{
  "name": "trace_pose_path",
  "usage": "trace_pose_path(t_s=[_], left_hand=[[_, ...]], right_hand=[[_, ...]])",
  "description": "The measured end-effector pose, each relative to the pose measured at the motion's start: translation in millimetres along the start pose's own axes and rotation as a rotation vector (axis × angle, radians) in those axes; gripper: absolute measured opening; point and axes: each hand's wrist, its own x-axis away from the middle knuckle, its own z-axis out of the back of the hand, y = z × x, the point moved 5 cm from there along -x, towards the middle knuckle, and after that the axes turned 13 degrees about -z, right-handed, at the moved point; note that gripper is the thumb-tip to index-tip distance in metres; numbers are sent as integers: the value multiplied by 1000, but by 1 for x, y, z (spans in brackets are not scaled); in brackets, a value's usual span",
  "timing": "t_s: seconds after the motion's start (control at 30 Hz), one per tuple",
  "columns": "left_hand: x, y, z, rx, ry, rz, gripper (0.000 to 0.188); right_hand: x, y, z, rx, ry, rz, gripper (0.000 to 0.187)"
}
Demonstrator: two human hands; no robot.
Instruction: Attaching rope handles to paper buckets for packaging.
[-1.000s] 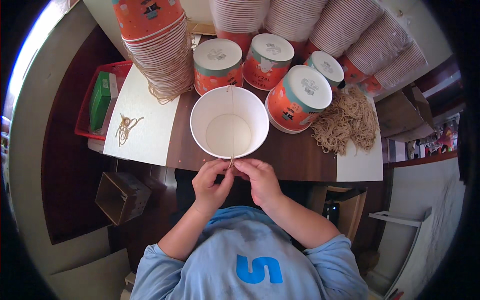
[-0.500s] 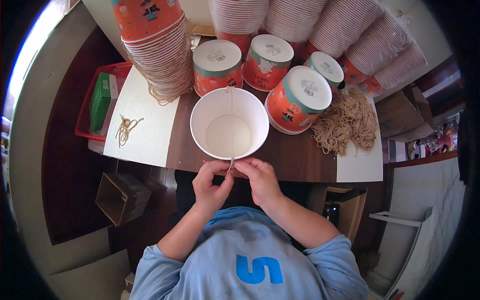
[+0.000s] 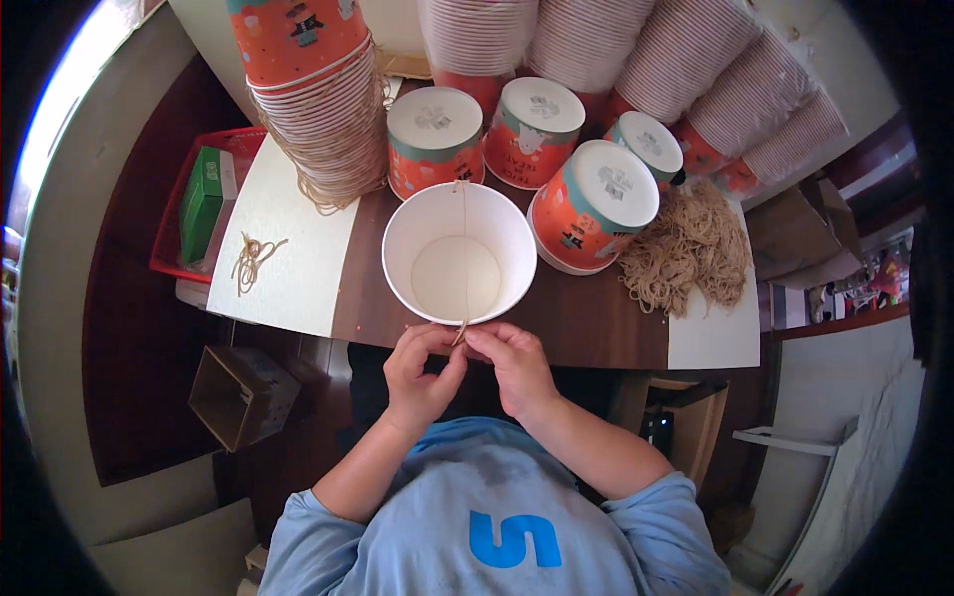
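Observation:
A white-lined paper bucket (image 3: 412, 223) stands mouth up near the table's front edge. Thin tan string (image 3: 465, 238) runs across its mouth from the far rim to the near rim. At that near rim, my left hand (image 3: 422, 370) is closed, pinching the string end between thumb and fingers. Close beside it my right hand (image 3: 512, 363) also pinches the string, fingertips almost meeting the left ones. The fingers partly cover the string end, and any knot there is too small to make out.
Upturned orange buckets (image 3: 596, 204) stand behind and to the right. A tall stack of strung buckets (image 3: 323, 139) rises at the left, wrapped stacks (image 3: 586, 45) at the back. Tan string lies heaped (image 3: 691, 248) on the right and in a small bunch (image 3: 255, 260) on the left.
The table and everything on it sit slightly lower in the picture. Both hands keep their pinch on the string at the near rim, with hardly any finger movement.

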Motion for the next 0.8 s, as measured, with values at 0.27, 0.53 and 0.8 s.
trace_pose_path(t_s=[0.27, 0.53, 0.8], left_hand=[[2, -6, 0, 29, -55, 78, 15], [9, -15, -2, 229, -30, 249, 10], [14, -24, -1, 289, 37, 340, 9]], right_hand=[[-1, 0, 0, -27, -21, -2, 18], [-6, 4, -3, -51, -83, -145, 21], [-14, 4, 3, -69, -110, -111, 18]])
